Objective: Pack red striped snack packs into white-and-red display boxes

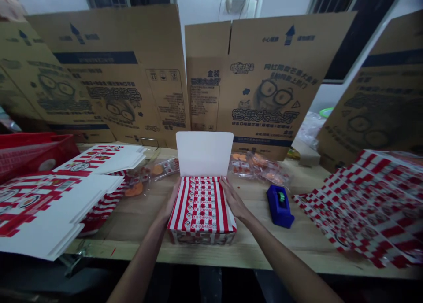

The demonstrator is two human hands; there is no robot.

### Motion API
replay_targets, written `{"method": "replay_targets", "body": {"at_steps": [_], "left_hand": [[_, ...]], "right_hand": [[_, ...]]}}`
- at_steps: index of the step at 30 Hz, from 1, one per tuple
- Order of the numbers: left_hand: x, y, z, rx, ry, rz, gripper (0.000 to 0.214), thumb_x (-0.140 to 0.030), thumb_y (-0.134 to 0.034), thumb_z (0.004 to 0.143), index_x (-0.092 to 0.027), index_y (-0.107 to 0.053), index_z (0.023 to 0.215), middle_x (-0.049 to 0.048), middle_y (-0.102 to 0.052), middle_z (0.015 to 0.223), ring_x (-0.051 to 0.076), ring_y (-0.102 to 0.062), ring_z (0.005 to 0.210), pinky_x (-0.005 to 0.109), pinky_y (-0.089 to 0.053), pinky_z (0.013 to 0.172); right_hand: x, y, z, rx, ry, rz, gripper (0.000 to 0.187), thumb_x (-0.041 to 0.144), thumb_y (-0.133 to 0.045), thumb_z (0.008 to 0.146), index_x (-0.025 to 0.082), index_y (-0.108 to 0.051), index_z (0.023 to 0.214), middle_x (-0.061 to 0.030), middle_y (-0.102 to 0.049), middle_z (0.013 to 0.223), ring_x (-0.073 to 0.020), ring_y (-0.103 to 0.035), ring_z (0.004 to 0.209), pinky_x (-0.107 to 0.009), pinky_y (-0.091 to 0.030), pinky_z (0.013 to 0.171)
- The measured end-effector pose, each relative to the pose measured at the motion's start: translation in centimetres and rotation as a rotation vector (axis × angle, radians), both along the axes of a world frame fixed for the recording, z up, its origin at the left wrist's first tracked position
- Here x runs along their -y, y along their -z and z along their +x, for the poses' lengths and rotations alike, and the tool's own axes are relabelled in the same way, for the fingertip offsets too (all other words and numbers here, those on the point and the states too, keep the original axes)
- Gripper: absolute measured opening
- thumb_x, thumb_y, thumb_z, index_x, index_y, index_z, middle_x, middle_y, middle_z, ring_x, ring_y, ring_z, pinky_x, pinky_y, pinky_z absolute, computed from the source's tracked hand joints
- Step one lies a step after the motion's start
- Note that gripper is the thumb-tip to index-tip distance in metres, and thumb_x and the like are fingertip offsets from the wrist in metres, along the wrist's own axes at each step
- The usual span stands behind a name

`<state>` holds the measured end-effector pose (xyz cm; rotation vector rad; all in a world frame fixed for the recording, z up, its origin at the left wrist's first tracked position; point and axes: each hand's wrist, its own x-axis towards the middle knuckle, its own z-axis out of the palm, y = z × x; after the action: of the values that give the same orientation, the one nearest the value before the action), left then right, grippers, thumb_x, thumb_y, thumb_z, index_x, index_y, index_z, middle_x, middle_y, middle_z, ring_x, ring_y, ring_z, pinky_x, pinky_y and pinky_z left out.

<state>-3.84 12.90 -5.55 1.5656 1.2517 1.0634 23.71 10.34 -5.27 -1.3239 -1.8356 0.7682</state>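
Red and white stripes cover the box (202, 238) between your hands, which sits near the front edge of the wooden table (132, 249), its white flap (205, 153) standing upright at the back. Rows of repeated print fill its striped top. Your right hand (233, 199) lies along the right side, fingers extended forward against the edge. Your left hand (170, 202) is at the left side; its fingers are mostly hidden, so you cannot tell how they are set. Clear packets (259, 165) lie behind, to the right. Further right is a blue tape dispenser (279, 208), then striped sheeting (366, 206). Flat printed cartons (62, 201) pile up to your left, beside a red crate (62, 146). Cardboard boxes (264, 83) line the back.
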Motion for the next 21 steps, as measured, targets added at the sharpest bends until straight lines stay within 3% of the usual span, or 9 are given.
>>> {"method": "replay_targets", "body": {"at_steps": [3,7,12,16,21], "left_hand": [[0.5,-0.8,0.7,-0.159,0.022,0.061,0.068,-0.063,-0.032,0.09,-0.017,-0.046,0.138,0.0086,-0.032,0.155,0.025,-0.021,0.145,0.044,-0.016,0.12],[0.9,-1.6,1.0,-0.35,0.024,0.099,0.069,-0.062,-0.035,0.089,-0.012,-0.05,0.134,0.0135,-0.033,0.153,0.027,-0.025,0.144,0.044,-0.016,0.12],[2.0,-0.9,1.7,-0.357,-0.02,0.097,0.07,-0.057,-0.031,0.092,-0.007,-0.042,0.139,0.0161,-0.023,0.156,0.026,-0.02,0.145,0.043,-0.017,0.12],[2.3,0.0,2.1,-0.304,-0.059,0.132,0.06,-0.051,-0.034,0.093,-0.01,-0.048,0.135,0.0142,-0.03,0.154,0.025,-0.023,0.144,0.042,-0.018,0.12],[0.6,0.6,1.5,-0.228,-0.084,0.192,0.042,-0.036,-0.039,0.092,-0.015,-0.061,0.121,0.0124,-0.042,0.147,0.026,-0.034,0.139,0.045,-0.025,0.117]], "right_hand": [[-0.5,-0.5,0.0,0.218,-0.027,0.014,0.073,0.068,-0.018,0.092,0.023,-0.035,0.147,-0.0072,-0.028,0.156,-0.0262,-0.014,0.147,-0.052,-0.011,0.119],[-0.8,-1.7,0.3,0.378,-0.066,0.056,0.076,0.065,-0.021,0.093,0.012,-0.036,0.146,-0.0158,-0.031,0.154,-0.0283,-0.02,0.145,-0.051,-0.014,0.118],[-0.5,-1.1,0.5,0.315,-0.077,0.094,0.071,0.063,-0.024,0.094,0.016,-0.036,0.146,-0.0121,-0.03,0.155,-0.0258,-0.016,0.146,-0.05,-0.016,0.119],[-0.7,-0.8,1.0,0.333,-0.102,0.102,0.074,0.062,-0.033,0.093,0.01,-0.038,0.145,-0.0154,-0.031,0.153,-0.0277,-0.017,0.146,-0.049,-0.015,0.12],[-2.0,0.0,1.9,0.077,-0.084,0.166,0.052,0.048,-0.035,0.095,0.019,-0.054,0.134,-0.011,-0.048,0.144,-0.0263,-0.036,0.138,-0.052,-0.023,0.117]]}}
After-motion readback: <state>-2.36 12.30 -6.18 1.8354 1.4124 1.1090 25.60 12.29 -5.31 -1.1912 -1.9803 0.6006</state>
